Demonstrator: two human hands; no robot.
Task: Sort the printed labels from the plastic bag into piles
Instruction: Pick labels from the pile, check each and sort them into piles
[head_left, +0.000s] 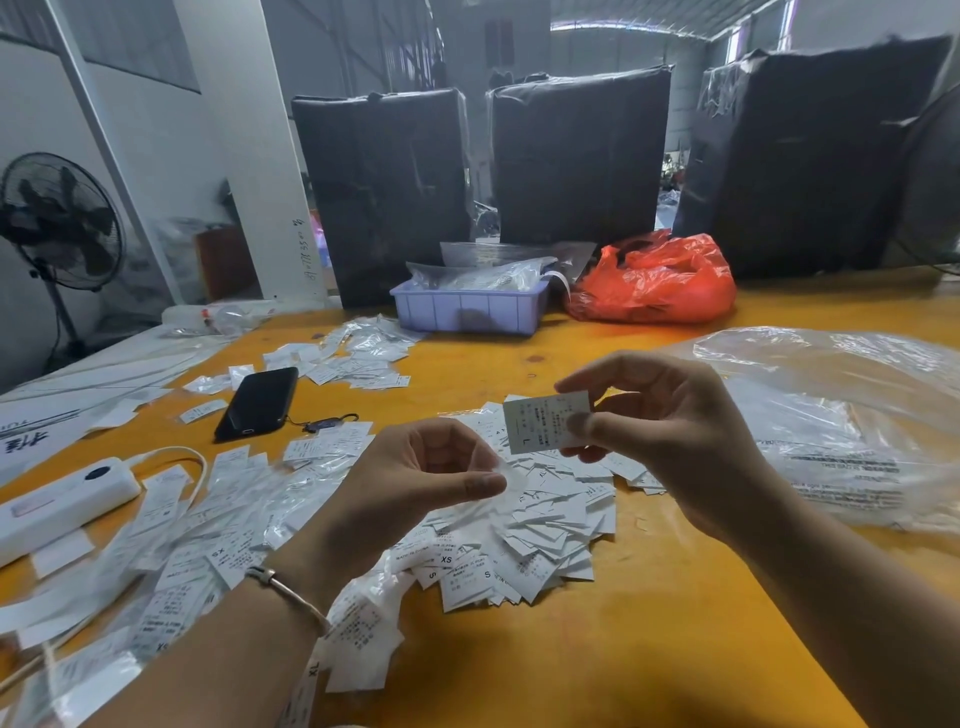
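My right hand pinches a white printed label marked L, held up above the table. My left hand is just left of it, fingers curled, pinching a small clear plastic sleeve between thumb and forefinger. Below both hands lies a heap of loose white labels on the orange table. Further labels in clear sleeves are spread to the left. A large clear plastic bag lies to the right.
A black phone and a white power bank lie at the left. A blue tray and a red bag sit at the back, before tall black-wrapped bales. Another label pile is behind the phone.
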